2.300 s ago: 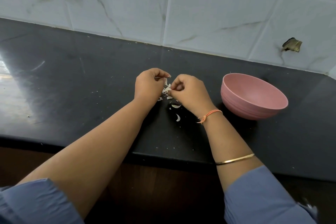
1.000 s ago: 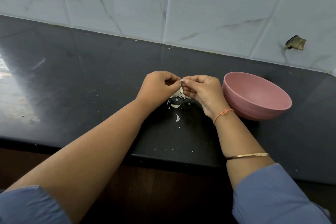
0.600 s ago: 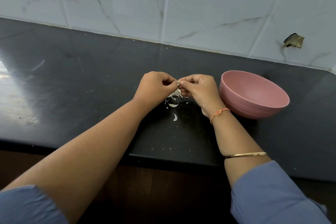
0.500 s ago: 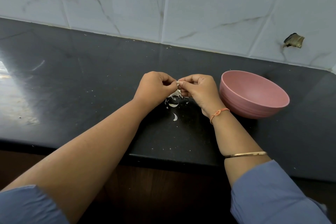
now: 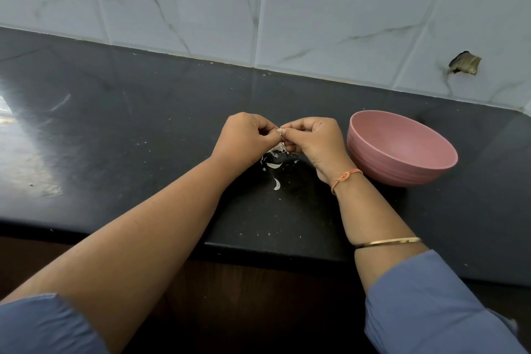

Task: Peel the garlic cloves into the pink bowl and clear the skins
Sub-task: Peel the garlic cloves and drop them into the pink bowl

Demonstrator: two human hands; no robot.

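Observation:
A small pale garlic clove (image 5: 279, 131) is pinched between the fingertips of my left hand (image 5: 246, 138) and my right hand (image 5: 313, 139), a little above the dark countertop (image 5: 129, 135). Most of the clove is hidden by my fingers. Several white garlic skins (image 5: 274, 164) lie scattered on the counter right under and in front of my hands. The pink bowl (image 5: 400, 149) stands just right of my right hand; the part of its inside that I see holds nothing.
A white marble-patterned tile wall (image 5: 287, 8) rises behind the counter, with a chipped hole (image 5: 464, 64) at the right. The counter's front edge (image 5: 273, 250) runs below my forearms. Bare dark counter stretches to the left.
Since 2.3 s ago both hands lifted off the skin pile and shifted slightly right toward the bowl, fingertips meeting on the clove. In the last half second almost nothing moved.

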